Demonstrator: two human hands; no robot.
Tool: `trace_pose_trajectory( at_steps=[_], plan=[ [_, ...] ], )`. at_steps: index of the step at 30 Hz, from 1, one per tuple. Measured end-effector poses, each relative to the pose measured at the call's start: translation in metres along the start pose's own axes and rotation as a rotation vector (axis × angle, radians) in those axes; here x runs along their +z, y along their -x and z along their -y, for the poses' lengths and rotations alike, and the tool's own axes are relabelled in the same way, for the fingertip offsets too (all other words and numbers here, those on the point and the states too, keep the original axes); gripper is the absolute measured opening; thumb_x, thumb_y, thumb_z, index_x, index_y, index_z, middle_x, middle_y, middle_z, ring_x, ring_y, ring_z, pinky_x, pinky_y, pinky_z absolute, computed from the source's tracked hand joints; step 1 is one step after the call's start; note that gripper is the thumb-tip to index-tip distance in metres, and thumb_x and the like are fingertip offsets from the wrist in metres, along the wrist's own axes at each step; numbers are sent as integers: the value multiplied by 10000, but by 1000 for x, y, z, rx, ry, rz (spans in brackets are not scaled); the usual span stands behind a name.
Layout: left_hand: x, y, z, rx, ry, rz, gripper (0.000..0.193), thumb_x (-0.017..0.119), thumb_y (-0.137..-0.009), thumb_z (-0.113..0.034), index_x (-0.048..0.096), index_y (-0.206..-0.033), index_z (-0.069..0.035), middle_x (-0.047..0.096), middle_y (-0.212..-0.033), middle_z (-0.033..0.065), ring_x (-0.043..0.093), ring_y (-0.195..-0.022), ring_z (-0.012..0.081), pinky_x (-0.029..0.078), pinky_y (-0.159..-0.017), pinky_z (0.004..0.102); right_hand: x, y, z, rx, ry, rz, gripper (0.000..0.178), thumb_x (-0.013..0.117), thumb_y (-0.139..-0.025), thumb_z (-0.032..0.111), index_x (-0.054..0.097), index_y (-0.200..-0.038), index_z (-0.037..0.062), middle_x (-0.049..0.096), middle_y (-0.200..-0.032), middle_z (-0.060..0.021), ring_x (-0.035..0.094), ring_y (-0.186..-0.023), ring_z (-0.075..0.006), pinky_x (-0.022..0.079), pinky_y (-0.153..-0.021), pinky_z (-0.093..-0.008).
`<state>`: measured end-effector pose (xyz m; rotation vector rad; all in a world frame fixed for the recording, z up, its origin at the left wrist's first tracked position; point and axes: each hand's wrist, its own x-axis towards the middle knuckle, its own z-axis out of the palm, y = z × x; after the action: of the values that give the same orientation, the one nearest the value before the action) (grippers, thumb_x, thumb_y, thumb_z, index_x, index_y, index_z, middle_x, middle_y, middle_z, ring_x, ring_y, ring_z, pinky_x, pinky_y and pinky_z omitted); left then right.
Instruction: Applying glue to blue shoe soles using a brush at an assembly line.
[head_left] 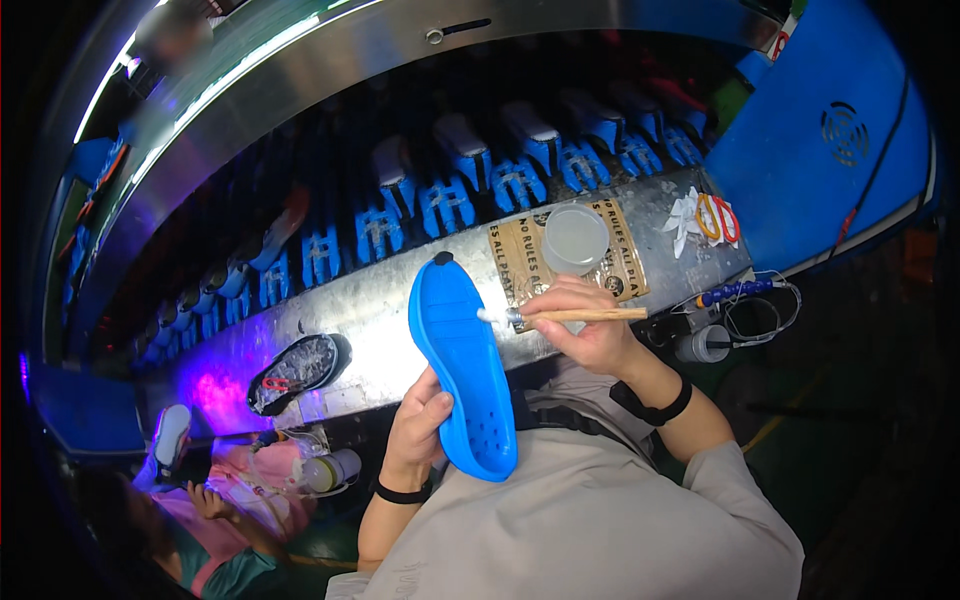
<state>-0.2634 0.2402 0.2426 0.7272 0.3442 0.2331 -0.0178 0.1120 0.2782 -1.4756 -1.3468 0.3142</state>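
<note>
- Metal bench (pixel 390 285): runs crosswise beyond the fingers of the left hand (pixel 420 422) and the right hand (pixel 582 322). Blue supports (pixel 447 207) bearing shoe forms stand in a row farther beyond, in shadow.
- Co-worker (pixel 265 485): positioned well to the left of the left fingers, in a pink garment. Light-soled shoe (pixel 172 435): beside this person; the grip on it cannot be told.
- Black shoe-shaped piece (pixel 305 372): lies on the bench, left of and beyond the left fingers; red mark on one end.
- Left hand: fingers closed on the left edge of the blue sole, thumb over the rim. Black band (pixel 403 493) at the wrist.
- Blue sole (pixel 462 350): held lengthwise between both hands, inner face visible. Dark patch at its far tip; holes in the end nearest the body.
- Brush (pixel 618 314): wooden handle pinched in the right hand, thumb below, fingers above. White bristles point left of the fingertips, at the right edge of the sole; contact cannot be told.
- Round container (pixel 576 238): just beyond the right fingers, on a brown printed sheet (pixel 514 268).
- Yellow and red loop handles (pixel 727 218): right of and beyond the right fingers, beside white scraps (pixel 682 218).
- Blue machine panel (pixel 850 110): farthest right, well apart from the right fingers.
</note>
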Motion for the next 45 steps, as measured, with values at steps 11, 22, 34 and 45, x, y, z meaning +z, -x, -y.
trace_pose_trajectory(
  at_steps=[11,22,34,45],
  plan=[
    [-2,1,-9,-29,-41,51,734,687,-959,-271,337,-1517,53,579,-1371,162,626,-1194,229,519,-1012,356,-3,-7,-6,61,-33,-46,128,694,-877,77,716,-988,17,726,-884,-103,655,-796,-250,498,-802,-379],
    [-5,-1,-20,39,-206,28,717,723,-935,-263,401,-1477,80,602,-1348,171,614,-1207,241,478,-1048,378,2,-5,7,-23,-79,48,129,703,-846,66,725,-961,11,721,-867,-102,644,-769,-245,494,-768,-362],
    [-4,-2,-36,120,-240,-6,717,713,-942,-264,383,-1480,76,608,-1325,182,624,-1190,265,498,-1030,399,1,-4,28,-103,-103,222,104,715,-792,53,730,-895,49,702,-794,-54,613,-726,-230,458,-760,-356],
    [-19,1,-34,60,31,-94,616,546,-1030,-332,384,-1486,50,623,-1305,195,648,-1172,280,540,-1003,406,-5,13,32,23,-347,14,155,656,-837,39,732,-963,-10,706,-804,-89,618,-752,-201,484,-747,-331]
  ],
)
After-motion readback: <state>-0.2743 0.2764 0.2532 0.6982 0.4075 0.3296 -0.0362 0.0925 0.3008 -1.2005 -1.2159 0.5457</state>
